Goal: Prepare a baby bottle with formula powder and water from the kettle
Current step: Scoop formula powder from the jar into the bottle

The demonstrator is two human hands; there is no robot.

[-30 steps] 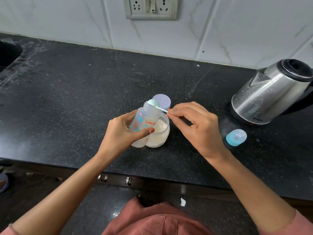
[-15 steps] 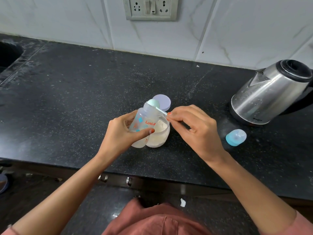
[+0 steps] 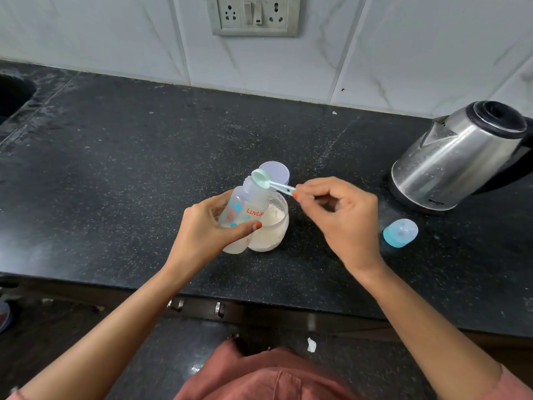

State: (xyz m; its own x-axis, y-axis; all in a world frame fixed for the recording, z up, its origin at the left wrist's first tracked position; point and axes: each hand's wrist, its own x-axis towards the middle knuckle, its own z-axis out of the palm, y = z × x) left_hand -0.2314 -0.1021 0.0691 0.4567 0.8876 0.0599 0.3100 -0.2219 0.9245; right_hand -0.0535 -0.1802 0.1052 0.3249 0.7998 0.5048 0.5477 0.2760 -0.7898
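Note:
My left hand (image 3: 206,230) grips a clear baby bottle (image 3: 245,209) with orange lettering, tilted to the right, its open neck uppermost. My right hand (image 3: 341,217) pinches the handle of a pale green scoop (image 3: 264,179), whose bowl lies tipped over the bottle's mouth. Directly behind the bottle stands an open jar of white formula powder (image 3: 274,223). The steel kettle (image 3: 458,160) with a black lid stands at the right of the black counter.
The jar's lilac lid (image 3: 277,171) lies flat just behind the jar. A blue bottle cap (image 3: 400,232) lies between my right hand and the kettle. A sink edge (image 3: 14,93) shows far left; a wall socket (image 3: 253,14) is above.
My right hand has shifted slightly right and turned, so the scoop's bowl has rotated on its side over the bottle's mouth. The left hand and bottle have stayed put.

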